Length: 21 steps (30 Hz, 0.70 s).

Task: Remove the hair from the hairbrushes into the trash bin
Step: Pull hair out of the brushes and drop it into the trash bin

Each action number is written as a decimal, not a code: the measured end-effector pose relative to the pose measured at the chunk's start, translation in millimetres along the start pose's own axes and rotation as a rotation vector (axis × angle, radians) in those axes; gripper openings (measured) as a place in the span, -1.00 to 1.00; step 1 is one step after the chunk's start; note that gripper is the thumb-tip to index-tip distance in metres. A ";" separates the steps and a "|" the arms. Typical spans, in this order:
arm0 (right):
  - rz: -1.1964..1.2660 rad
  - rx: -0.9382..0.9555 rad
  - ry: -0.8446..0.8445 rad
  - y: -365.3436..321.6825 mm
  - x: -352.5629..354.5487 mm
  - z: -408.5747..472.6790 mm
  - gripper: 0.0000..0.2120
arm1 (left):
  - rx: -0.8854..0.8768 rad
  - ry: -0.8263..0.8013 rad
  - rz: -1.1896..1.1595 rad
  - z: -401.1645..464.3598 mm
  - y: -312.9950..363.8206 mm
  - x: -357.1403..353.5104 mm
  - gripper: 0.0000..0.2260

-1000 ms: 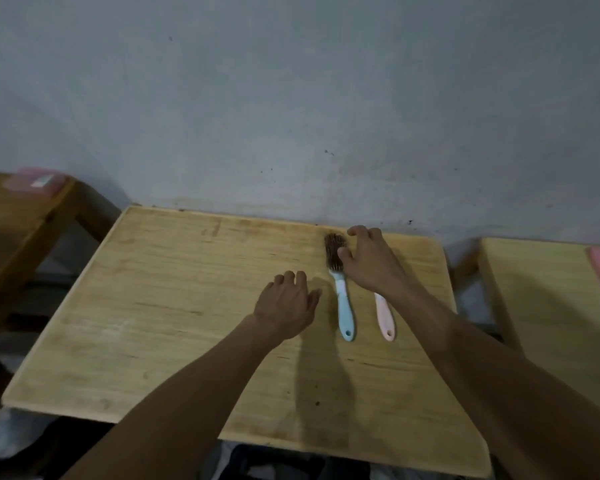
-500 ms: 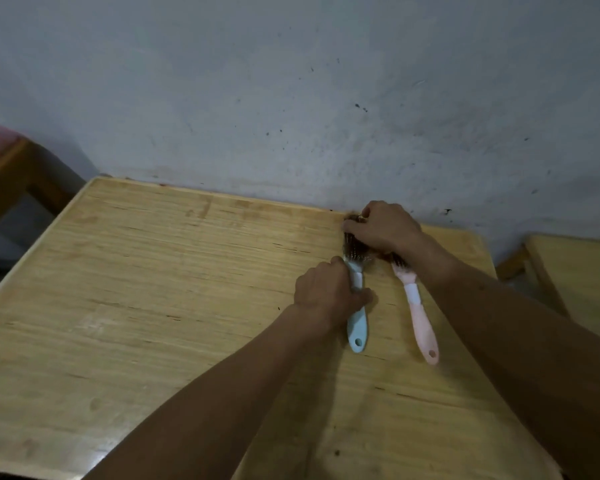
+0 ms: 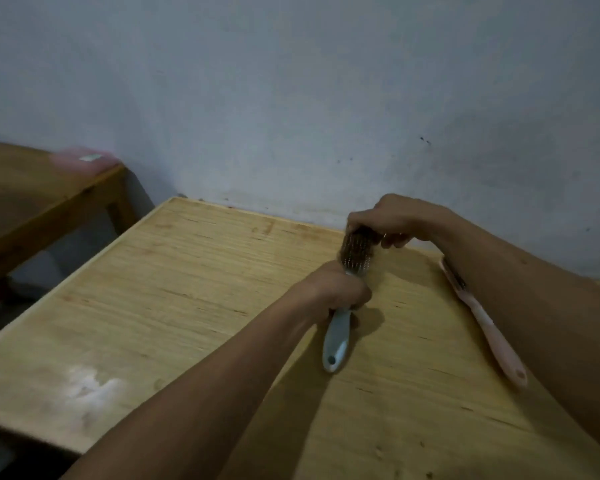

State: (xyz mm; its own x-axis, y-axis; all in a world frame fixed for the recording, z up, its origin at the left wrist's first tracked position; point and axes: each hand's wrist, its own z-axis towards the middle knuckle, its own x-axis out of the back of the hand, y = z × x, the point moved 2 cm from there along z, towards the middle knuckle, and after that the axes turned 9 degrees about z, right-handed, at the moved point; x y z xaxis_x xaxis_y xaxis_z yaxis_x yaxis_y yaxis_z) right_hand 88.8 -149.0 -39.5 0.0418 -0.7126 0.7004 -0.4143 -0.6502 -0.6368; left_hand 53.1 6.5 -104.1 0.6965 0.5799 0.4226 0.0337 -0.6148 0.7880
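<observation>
My left hand (image 3: 340,289) grips the handle of the blue hairbrush (image 3: 336,341), lifted a little off the wooden table (image 3: 187,289). Its bristled head carries a brown mat of hair (image 3: 355,249). My right hand (image 3: 392,220) curls over the top of that head and pinches the hair. The pink hairbrush (image 3: 492,337) lies flat on the table to the right, its head partly hidden under my right forearm. No trash bin is in view.
A grey wall (image 3: 291,98) runs right behind the table. A second wooden table (image 3: 49,202) stands to the left with a pink box (image 3: 84,159) on its corner; a gap separates the two tables.
My left hand closed on the blue brush handle and raised it. My right hand moved onto the brush head and took hold of the hair. The camera swung right and closer.
</observation>
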 end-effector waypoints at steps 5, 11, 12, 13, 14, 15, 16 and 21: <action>0.061 0.139 -0.045 -49.5 -45.6 -37.4 -0.56 | -0.002 0.167 -0.198 -56.5 -47.2 38.7 -0.73; 0.088 0.263 -0.132 -101.0 -108.1 -94.7 -0.62 | -0.036 0.420 -0.288 -143.9 -107.5 75.4 -0.45; 0.088 0.280 -0.163 -108.9 -120.6 -103.7 -0.64 | -0.035 0.463 -0.286 -158.7 -119.8 80.1 -0.42; 0.093 0.299 -0.201 -116.6 -133.2 -112.3 -0.66 | -0.034 0.505 -0.290 -173.4 -133.0 84.4 -0.41; 0.105 0.320 -0.249 -124.1 -146.0 -120.5 -0.66 | -0.032 0.545 -0.304 -188.1 -146.9 88.0 -0.43; 0.128 0.340 -0.303 -131.9 -159.3 -128.5 -0.65 | -0.028 0.589 -0.317 -203.0 -161.4 91.1 -0.46; 0.166 0.359 -0.358 -139.2 -172.9 -136.1 -0.65 | -0.019 0.636 -0.321 -219.1 -175.2 93.4 -0.47; 0.297 0.474 -0.483 -169.7 -246.0 -170.8 -0.76 | 0.046 0.833 -0.301 -296.8 -235.8 91.8 -0.41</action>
State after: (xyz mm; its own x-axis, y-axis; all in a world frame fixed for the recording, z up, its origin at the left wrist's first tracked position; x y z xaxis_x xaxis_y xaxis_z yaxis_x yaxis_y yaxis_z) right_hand -6.5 181.6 -48.7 0.4298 -0.8419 0.3262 -0.0376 -0.3777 -0.9252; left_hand -103.6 363.5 -118.2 -0.0935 0.9105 0.4028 0.1724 -0.3836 0.9073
